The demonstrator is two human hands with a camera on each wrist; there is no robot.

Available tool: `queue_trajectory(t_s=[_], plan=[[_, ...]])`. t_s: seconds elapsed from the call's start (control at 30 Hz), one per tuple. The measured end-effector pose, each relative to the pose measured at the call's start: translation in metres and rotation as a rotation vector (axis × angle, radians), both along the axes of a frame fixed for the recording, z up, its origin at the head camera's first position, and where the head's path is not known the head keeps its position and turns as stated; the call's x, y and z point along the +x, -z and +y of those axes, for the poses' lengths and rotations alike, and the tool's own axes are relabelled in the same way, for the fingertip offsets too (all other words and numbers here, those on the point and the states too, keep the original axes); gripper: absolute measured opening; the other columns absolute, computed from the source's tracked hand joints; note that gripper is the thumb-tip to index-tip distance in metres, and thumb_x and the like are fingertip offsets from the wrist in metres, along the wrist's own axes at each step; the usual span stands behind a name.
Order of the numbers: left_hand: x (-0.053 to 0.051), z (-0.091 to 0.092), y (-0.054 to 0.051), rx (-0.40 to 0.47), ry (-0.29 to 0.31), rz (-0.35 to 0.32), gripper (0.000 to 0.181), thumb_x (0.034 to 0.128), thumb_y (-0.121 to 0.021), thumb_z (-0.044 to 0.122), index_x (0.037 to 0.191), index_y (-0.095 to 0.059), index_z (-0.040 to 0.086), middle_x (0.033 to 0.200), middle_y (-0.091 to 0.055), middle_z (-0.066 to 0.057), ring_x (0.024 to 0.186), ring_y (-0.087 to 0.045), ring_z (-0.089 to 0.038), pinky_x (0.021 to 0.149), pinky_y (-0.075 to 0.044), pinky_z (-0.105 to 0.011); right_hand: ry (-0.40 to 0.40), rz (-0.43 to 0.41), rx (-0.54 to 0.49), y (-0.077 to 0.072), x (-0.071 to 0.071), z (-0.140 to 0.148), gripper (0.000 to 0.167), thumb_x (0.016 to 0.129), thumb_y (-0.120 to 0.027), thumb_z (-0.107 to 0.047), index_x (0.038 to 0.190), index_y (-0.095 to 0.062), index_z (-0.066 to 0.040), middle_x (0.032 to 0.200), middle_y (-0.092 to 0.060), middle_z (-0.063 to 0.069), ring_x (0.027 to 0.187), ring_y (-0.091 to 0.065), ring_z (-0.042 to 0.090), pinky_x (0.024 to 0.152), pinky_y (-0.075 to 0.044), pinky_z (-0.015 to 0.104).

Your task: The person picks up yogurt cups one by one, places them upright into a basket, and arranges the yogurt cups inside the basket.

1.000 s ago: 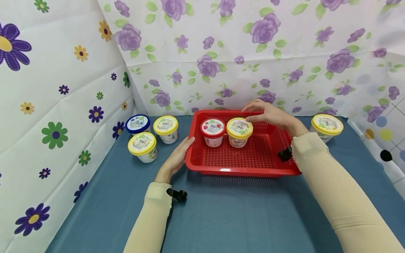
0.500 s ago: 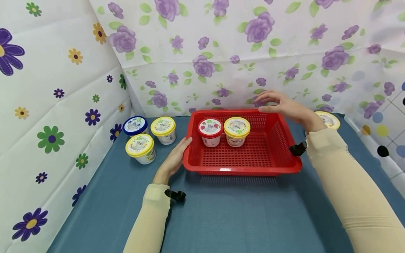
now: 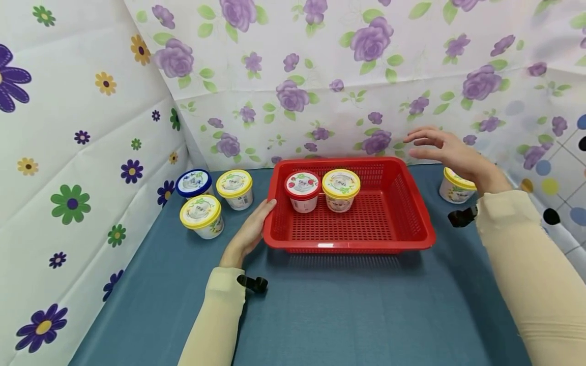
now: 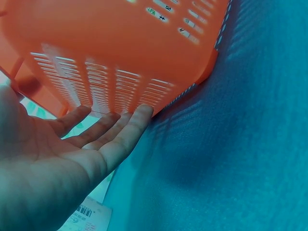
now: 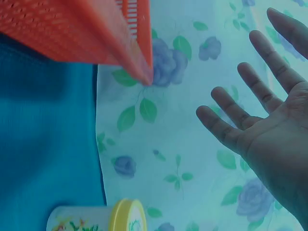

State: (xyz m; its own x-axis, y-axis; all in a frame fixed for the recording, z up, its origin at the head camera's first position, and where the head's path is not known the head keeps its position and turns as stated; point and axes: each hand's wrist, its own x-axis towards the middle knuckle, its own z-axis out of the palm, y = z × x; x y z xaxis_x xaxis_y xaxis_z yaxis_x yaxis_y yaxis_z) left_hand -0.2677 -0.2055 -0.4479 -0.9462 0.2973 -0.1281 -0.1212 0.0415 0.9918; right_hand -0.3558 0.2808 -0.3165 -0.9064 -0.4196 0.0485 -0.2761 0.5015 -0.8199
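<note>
A red slotted plastic basket (image 3: 348, 245) stands on the blue cloth in the head view. Inside it, side by side, are a red-lidded tub (image 3: 303, 190) and a yellow-lidded tub (image 3: 341, 189), both upright. My left hand (image 3: 247, 231) rests at the basket's left side; in the left wrist view its fairly straight fingers (image 4: 126, 137) touch the slotted outer wall. My right hand (image 3: 450, 152) is in the air right of the basket, holding nothing, its fingers spread in the right wrist view. Another yellow-lidded tub (image 3: 453, 190) stands below that hand, partly hidden by it.
Left of the basket stand a blue-lidded tub (image 3: 194, 182) and two yellow-lidded tubs, one at the back (image 3: 235, 189) and one nearer (image 3: 201, 216). A floral sheet (image 3: 293, 122) hangs behind the table, and another flowered sheet (image 3: 91, 168) bounds the left side.
My right hand has moved right, from beside the yellow-lidded tub in the basket to beyond the basket's right rim. My left hand has kept its place on the basket.
</note>
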Motion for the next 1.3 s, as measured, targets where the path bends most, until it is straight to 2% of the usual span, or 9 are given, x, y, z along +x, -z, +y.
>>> queue_trajectory(t_s=[0.1,0.3,0.5,0.63,0.77,0.87,1.03,1.1,1.3], plan=[[-0.001,0.0,0.001,0.007,0.002,0.004,0.064,0.1105,-0.04,0.053,0.161,-0.029,0.015,0.151,-0.049,-0.019,0.133,-0.053,-0.035,0.098,-0.053,-0.035,0.02,0.011,0.017,0.002,0.001,0.008,0.046,0.106,-0.061,-0.032,0.148,-0.054,-0.015,0.16,-0.032,0.001,0.142,-0.034,0.031,0.108,-0.038,0.06],[-0.001,0.0,0.001,0.019,0.005,0.008,0.061,0.111,-0.04,0.051,0.159,-0.031,0.015,0.15,-0.05,-0.02,0.132,-0.054,-0.036,0.097,-0.053,-0.035,0.04,0.014,0.011,0.007,0.002,0.026,0.046,0.107,-0.059,-0.03,0.15,-0.053,-0.016,0.16,-0.032,0.001,0.143,-0.03,0.034,0.11,-0.032,0.068],[-0.001,0.0,0.001,0.018,0.002,0.013,0.061,0.111,-0.04,0.051,0.159,-0.031,0.015,0.149,-0.051,-0.02,0.131,-0.054,-0.036,0.097,-0.053,-0.036,0.052,0.005,0.032,0.009,0.007,0.043,0.05,0.108,-0.056,-0.028,0.156,-0.047,-0.016,0.165,-0.028,0.002,0.148,-0.024,0.034,0.109,-0.032,0.061],[-0.001,0.0,0.001,0.02,0.007,0.011,0.061,0.1111,-0.04,0.05,0.16,-0.031,0.015,0.15,-0.05,-0.021,0.132,-0.054,-0.037,0.097,-0.053,-0.036,0.086,-0.014,0.052,0.013,0.009,0.056,0.052,0.108,-0.057,-0.03,0.158,-0.044,-0.018,0.167,-0.025,0.003,0.15,-0.023,0.037,0.112,-0.029,0.065],[-0.001,-0.001,0.001,0.022,0.007,0.015,0.061,0.1111,-0.04,0.05,0.16,-0.031,0.015,0.15,-0.05,-0.022,0.131,-0.054,-0.038,0.097,-0.053,-0.036,0.098,-0.008,0.064,0.019,0.013,0.068,0.053,0.109,-0.057,-0.029,0.158,-0.043,-0.017,0.165,-0.027,0.002,0.15,-0.024,0.034,0.113,-0.033,0.047],[-0.001,-0.001,0.001,0.018,0.004,0.015,0.062,0.111,-0.041,0.051,0.16,-0.031,0.015,0.15,-0.05,-0.021,0.132,-0.054,-0.037,0.098,-0.053,-0.036,0.104,-0.011,0.076,0.023,0.015,0.076,0.053,0.109,-0.056,-0.029,0.159,-0.042,-0.017,0.164,-0.027,0.001,0.15,-0.024,0.031,0.112,-0.033,0.044],[-0.001,-0.001,0.002,0.01,0.003,0.009,0.062,0.1107,-0.041,0.052,0.16,-0.03,0.016,0.15,-0.05,-0.021,0.131,-0.055,-0.036,0.1,-0.052,-0.039,0.112,-0.028,0.08,0.031,0.017,0.086,0.056,0.108,-0.058,-0.031,0.159,-0.042,-0.017,0.173,-0.017,0.0,0.157,-0.014,0.038,0.115,-0.018,0.075],[-0.002,-0.001,0.003,0.009,0.003,0.007,0.062,0.1107,-0.041,0.052,0.16,-0.03,0.015,0.15,-0.05,-0.02,0.131,-0.055,-0.036,0.1,-0.052,-0.039,0.112,-0.027,0.08,0.034,0.017,0.089,0.056,0.108,-0.058,-0.03,0.159,-0.042,-0.017,0.174,-0.013,0.0,0.158,-0.009,0.04,0.114,-0.015,0.078],[-0.002,-0.001,0.003,0.001,0.003,0.007,0.063,0.1101,-0.041,0.053,0.161,-0.03,0.016,0.151,-0.05,-0.019,0.132,-0.054,-0.035,0.1,-0.052,-0.038,0.131,0.001,0.101,0.042,0.019,0.099,0.057,0.107,-0.059,-0.031,0.16,-0.043,-0.017,0.173,-0.011,-0.014,0.16,0.0,0.026,0.112,-0.011,0.08]])
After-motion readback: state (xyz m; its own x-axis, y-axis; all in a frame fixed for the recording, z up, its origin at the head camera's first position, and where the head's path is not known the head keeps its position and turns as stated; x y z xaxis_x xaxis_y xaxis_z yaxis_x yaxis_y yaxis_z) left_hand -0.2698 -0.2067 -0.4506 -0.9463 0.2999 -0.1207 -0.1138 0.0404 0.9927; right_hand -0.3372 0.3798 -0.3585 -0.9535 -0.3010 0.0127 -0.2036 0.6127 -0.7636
